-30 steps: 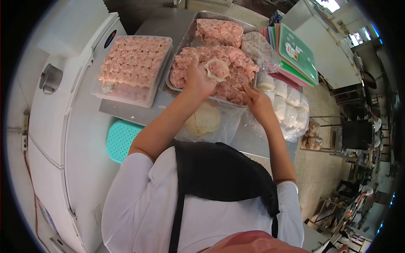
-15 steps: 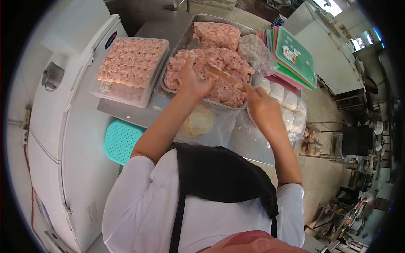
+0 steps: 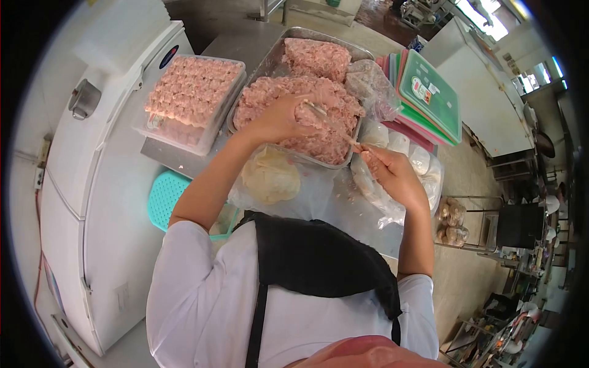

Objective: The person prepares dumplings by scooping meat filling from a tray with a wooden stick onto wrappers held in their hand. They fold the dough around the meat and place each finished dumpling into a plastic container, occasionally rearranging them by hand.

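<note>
My left hand (image 3: 282, 119) is cupped over the near-left part of a heap of pinkish ground meat (image 3: 331, 92) in a metal tray (image 3: 234, 109). Its fingers curl around something small and pale that I cannot make out. In my right hand (image 3: 394, 173), at the tray's near-right corner, is the handle of a thin, flat spatula (image 3: 337, 126). The spatula points left over the meat, its tip close to my left fingers. Just in front of the tray lies a stack of round, pale dough wrappers (image 3: 270, 176) on clear plastic.
A clear box (image 3: 199, 147) of meat-filled dumplings in rows stands left. Bagged white rounds (image 3: 419, 159) lie right, near stacked coloured lids (image 3: 432, 92). A turquoise perforated basket (image 3: 167, 199) sits below the table's left edge, beside a white freezer (image 3: 123, 184).
My right hand has moved right and nearer my body, drawing the spatula back. My left hand has turned, its fingers now curling right over the meat. The wrapper stack shows more fully.
</note>
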Tool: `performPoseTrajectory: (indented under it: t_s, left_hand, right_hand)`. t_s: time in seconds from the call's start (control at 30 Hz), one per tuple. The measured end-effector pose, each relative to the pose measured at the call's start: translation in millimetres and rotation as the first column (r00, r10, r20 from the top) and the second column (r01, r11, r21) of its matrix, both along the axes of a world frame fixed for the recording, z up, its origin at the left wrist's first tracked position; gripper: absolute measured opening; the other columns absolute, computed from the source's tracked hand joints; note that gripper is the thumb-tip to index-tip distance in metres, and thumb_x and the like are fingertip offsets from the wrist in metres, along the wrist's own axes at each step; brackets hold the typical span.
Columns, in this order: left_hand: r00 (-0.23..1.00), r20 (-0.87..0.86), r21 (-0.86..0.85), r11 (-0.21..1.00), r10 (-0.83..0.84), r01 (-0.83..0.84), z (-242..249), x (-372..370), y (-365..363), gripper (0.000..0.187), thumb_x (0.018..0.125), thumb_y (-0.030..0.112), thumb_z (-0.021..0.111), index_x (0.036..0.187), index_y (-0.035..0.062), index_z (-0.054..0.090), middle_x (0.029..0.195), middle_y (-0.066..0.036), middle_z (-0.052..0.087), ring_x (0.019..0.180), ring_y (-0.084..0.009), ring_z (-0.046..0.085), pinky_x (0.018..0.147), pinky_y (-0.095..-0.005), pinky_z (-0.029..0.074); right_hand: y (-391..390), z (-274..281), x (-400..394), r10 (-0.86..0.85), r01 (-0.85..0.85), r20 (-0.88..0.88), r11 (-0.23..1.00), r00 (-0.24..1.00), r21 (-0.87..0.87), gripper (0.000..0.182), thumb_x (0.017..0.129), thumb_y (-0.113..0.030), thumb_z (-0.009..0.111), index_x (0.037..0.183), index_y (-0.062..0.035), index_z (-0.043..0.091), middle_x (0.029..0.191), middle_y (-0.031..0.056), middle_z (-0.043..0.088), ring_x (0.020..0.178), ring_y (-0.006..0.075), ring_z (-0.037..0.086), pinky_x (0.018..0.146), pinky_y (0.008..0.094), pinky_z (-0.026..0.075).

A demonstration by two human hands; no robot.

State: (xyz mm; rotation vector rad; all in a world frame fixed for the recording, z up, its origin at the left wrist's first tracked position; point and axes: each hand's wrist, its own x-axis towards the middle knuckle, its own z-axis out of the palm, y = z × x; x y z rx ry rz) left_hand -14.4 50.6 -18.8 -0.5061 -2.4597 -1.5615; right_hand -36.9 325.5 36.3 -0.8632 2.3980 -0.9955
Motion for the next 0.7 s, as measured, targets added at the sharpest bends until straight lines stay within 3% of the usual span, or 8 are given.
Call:
performPoseTrajectory:
  t_s: [0.13,0.23,0.33,0.37,0.47,0.53,0.57,0.7]
  left_hand:
    - [0.989,0.093,-0.208,0.969,-0.113,0.130,8.4,-3.4,-5.1,0.045,0.071,0.015,0.077,0.112,0.0012,0.065,0.096,-0.015,0.067,0.090,-0.0208,0.063,0.083,-0.0333,0.049]
    - [0.995,-0.083,-0.371,0.926,0.049,-0.076,-10.9,-0.3,3.7,0.045,0.071,0.017,0.076,0.110,-0.0017,0.065,0.095,-0.015,0.067,0.083,-0.0215,0.064,0.081,-0.0339,0.050]
    - [0.924,0.340,-0.165,0.978,0.176,-0.126,-42.7,-17.5,-1.9,0.048,0.071,0.022,0.075,0.112,0.0006,0.065,0.109,-0.016,0.066,0.106,-0.0279,0.061,0.093,-0.0352,0.046]
    - [0.947,0.279,-0.139,0.983,0.156,-0.121,-51.5,-20.2,-4.6,0.049,0.071,0.023,0.076,0.112,-0.0007,0.064,0.108,-0.018,0.066,0.099,-0.0275,0.062,0.088,-0.0352,0.047]
    - [0.974,0.192,-0.138,0.986,0.122,-0.096,-63.5,-26.5,-12.5,0.055,0.073,0.026,0.076,0.117,-0.0016,0.061,0.109,-0.021,0.065,0.087,-0.0271,0.065,0.079,-0.0348,0.051]
    - [0.953,0.279,-0.245,0.968,0.121,-0.051,-69.2,-29.3,-15.2,0.061,0.074,0.026,0.076,0.127,0.0017,0.056,0.116,-0.021,0.063,0.088,-0.0279,0.065,0.079,-0.0339,0.051]
    - [0.943,0.283,-0.251,0.962,0.175,-0.104,-68.6,-24.9,-14.7,0.064,0.074,0.026,0.076,0.129,0.0029,0.054,0.120,-0.020,0.061,0.098,-0.0290,0.062,0.086,-0.0346,0.048]
    - [0.882,0.410,-0.174,0.969,0.231,-0.173,-1.9,14.3,-7.4,0.075,0.073,0.025,0.076,0.139,0.0093,0.044,0.130,-0.016,0.057,0.119,-0.0316,0.054,0.100,-0.0363,0.041]
  right_hand:
    - [2.9,-37.6,-11.7,0.084,-0.090,-0.100,0.994,0.991,-0.066,0.030,0.094,-0.020,0.058,0.118,-0.0030,0.063,0.096,0.0201,0.066,0.087,0.0333,0.064,0.076,0.0345,0.049]
    - [9.0,-82.6,-43.3,0.148,-0.188,-0.256,0.973,0.955,-0.138,0.029,0.094,-0.021,0.059,0.117,-0.0038,0.064,0.096,0.0154,0.068,0.077,0.0254,0.064,0.071,0.0334,0.049]
    - [6.4,-75.1,-43.7,0.069,-0.051,-0.461,0.997,0.885,0.051,0.026,0.093,-0.022,0.059,0.114,-0.0078,0.065,0.094,0.0128,0.068,0.076,0.0273,0.065,0.068,0.0360,0.050]
    - [1.1,-68.7,-38.7,0.038,0.047,-0.541,0.989,0.840,0.143,0.025,0.093,-0.021,0.059,0.113,-0.0097,0.065,0.094,0.0125,0.068,0.079,0.0301,0.066,0.068,0.0375,0.051]
    - [-13.5,-77.1,-15.7,-0.066,0.034,-0.579,0.997,0.813,-0.066,0.022,0.092,-0.024,0.058,0.111,-0.0136,0.065,0.092,0.0128,0.066,0.080,0.0354,0.064,0.067,0.0422,0.051]
    - [-13.6,-107.9,-31.3,0.024,0.094,-0.553,0.978,0.833,0.184,0.026,0.092,-0.026,0.057,0.113,-0.0144,0.064,0.087,0.0134,0.063,0.078,0.0345,0.063,0.066,0.0438,0.050]
    - [-9.6,-118.3,-39.6,0.066,0.121,-0.536,0.944,0.842,0.306,0.027,0.092,-0.027,0.056,0.115,-0.0147,0.064,0.084,0.0137,0.062,0.077,0.0340,0.063,0.066,0.0446,0.049]
    - [14.8,-111.6,-43.6,0.015,0.115,-0.475,0.963,0.880,0.244,0.028,0.094,-0.030,0.055,0.113,-0.0136,0.066,0.088,0.0152,0.064,0.081,0.0353,0.063,0.070,0.0418,0.051]
